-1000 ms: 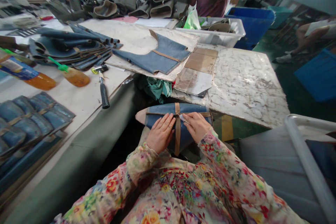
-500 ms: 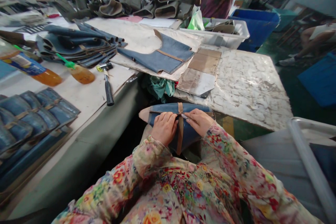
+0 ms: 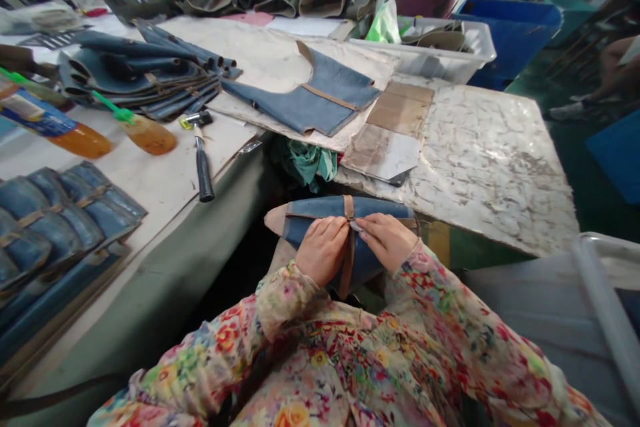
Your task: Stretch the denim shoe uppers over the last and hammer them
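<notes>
Head view: the blue boot upper [image 3: 369,263] is lying in front of the person's torso, beside the near edge of the desk [image 3: 490,167]. The left hand [image 3: 324,248] is resting on the upper beside the brown strap [image 3: 347,268]; whether it is gripping cannot be told. The right hand [image 3: 389,240] is pinching a small pale object [image 3: 356,226] at the strap. Uneven pressure could be skewing the strap, a slipping pinch could be scuffing the surface, and weak support beneath could be letting the upper shift.
</notes>
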`<state>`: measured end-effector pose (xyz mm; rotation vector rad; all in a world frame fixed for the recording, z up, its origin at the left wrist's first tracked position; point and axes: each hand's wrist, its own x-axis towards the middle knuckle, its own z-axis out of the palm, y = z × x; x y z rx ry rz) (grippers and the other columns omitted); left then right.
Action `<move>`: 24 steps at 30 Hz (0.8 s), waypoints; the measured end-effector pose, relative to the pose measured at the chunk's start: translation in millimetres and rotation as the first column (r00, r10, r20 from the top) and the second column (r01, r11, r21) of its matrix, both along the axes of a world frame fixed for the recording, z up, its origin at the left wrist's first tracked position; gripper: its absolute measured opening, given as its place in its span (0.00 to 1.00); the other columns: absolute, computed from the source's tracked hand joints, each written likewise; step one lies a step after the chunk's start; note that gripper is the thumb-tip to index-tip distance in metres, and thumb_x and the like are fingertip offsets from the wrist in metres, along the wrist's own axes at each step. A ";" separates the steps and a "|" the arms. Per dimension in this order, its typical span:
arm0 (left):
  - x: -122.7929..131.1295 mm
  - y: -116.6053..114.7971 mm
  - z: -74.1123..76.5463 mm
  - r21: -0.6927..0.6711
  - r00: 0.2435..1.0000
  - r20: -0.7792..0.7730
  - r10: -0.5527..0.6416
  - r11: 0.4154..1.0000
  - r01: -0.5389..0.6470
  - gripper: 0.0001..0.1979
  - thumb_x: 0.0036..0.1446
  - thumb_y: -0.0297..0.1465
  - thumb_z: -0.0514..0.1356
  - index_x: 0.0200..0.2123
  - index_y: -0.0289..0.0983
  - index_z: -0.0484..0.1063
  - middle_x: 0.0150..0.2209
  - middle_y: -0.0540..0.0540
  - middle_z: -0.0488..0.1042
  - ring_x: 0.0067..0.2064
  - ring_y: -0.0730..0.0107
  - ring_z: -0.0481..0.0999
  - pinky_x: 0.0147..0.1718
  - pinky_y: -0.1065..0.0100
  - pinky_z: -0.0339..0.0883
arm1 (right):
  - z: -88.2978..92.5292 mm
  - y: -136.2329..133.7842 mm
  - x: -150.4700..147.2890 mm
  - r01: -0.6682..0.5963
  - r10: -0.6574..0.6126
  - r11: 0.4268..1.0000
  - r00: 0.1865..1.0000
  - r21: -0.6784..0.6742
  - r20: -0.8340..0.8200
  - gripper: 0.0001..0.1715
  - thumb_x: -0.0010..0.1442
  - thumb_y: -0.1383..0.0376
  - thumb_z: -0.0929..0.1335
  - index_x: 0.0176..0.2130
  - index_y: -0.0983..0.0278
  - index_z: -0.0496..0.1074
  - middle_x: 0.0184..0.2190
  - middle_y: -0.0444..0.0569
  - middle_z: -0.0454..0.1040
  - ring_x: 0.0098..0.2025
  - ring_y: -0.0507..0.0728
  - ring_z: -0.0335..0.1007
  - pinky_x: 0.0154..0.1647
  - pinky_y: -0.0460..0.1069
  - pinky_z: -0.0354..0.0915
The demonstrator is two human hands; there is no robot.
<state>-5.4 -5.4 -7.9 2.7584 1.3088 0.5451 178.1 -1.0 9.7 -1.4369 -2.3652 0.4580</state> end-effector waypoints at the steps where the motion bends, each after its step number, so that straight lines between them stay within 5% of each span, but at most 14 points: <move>1: 0.1 0.5 -0.8 0.000 1.000 0.005 -0.008 1.000 0.008 0.14 0.59 0.28 0.49 0.48 0.33 0.66 0.51 0.42 0.68 0.52 0.63 0.64 0.52 0.61 0.56 | 1.2 -1.4 -2.2 0.010 -0.010 1.000 1.000 0.004 0.018 0.19 0.62 0.65 0.58 0.47 0.67 0.69 0.41 0.53 0.70 0.42 0.56 0.64 0.46 0.51 0.62; 14: 2.8 4.2 3.0 -0.018 0.999 0.035 0.023 1.000 -0.022 0.13 0.59 0.30 0.50 0.45 0.35 0.67 0.49 0.45 0.70 0.51 0.66 0.65 0.54 0.61 0.51 | 11.6 3.6 -23.9 0.123 -0.124 0.992 0.933 0.022 0.338 0.19 0.62 0.67 0.57 0.51 0.63 0.65 0.44 0.53 0.68 0.43 0.57 0.62 0.38 0.49 0.66; 24: -16.8 -1.9 0.2 0.088 0.993 0.044 0.110 0.990 -0.113 0.15 0.60 0.31 0.49 0.49 0.38 0.67 0.48 0.46 0.71 0.50 0.67 0.67 0.53 0.60 0.51 | -0.7 12.9 2.6 -0.026 0.022 0.992 0.999 0.122 0.035 0.18 0.59 0.68 0.60 0.47 0.63 0.70 0.45 0.50 0.70 0.45 0.57 0.62 0.51 0.53 0.62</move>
